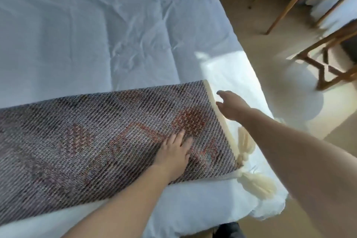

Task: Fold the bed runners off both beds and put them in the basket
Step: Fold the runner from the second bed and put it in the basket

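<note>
Woven grey-and-red bed runner (100, 131) lying across the near end of the white bed (96, 25), cream tassels (257, 181) at its right edge. Left hand (174, 155) pressed flat on the runner, grip spread, clasping nothing. Right hand (230, 107) just above the runner's far right corner, grip loosely apart, empty. Runner's left end cut off; wooden chair legs (280, 0) blurred far right.
</note>
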Tool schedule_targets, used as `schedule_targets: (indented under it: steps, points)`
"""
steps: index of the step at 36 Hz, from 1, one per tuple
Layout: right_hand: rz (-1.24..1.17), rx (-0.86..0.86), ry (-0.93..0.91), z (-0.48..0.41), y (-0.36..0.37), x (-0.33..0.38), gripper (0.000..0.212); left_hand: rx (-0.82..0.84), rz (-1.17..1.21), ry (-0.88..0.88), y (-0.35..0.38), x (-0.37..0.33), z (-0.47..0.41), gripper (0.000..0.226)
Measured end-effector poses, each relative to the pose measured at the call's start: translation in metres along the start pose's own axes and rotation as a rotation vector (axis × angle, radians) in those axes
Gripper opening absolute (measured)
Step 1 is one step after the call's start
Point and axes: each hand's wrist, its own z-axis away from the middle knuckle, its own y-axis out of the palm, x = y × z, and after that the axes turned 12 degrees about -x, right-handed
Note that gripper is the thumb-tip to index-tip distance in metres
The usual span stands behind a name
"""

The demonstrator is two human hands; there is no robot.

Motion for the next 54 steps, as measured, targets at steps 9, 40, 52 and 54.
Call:
schedule_targets:
  steps: [9, 40, 52, 54]
  points:
    - [-0.109, -0.018, -0.269, -0.114, 0.014, -0.009, 0.048, -0.187, 0.142, -0.013, 0.06, -0.117, -0.1, 0.049]
    - [-0.333, 0.087, -0.388, -0.053, -0.118, 0.067, 0.024, -0.324, 0.136, -0.526, -0.049, -0.138, 0.036, 0.026]
    - [-0.38, 0.146, -0.378, 0.052, -0.201, 0.162, 0.024, -0.561, 0.055, -0.623, -0.136, -0.091, 0.182, 0.044]
    - [-0.393, 0.14, -0.374, 0.07, -0.208, 0.18, 0.022, -0.601, 0.051, -0.611, -0.144, -0.08, 0.205, 0.043]
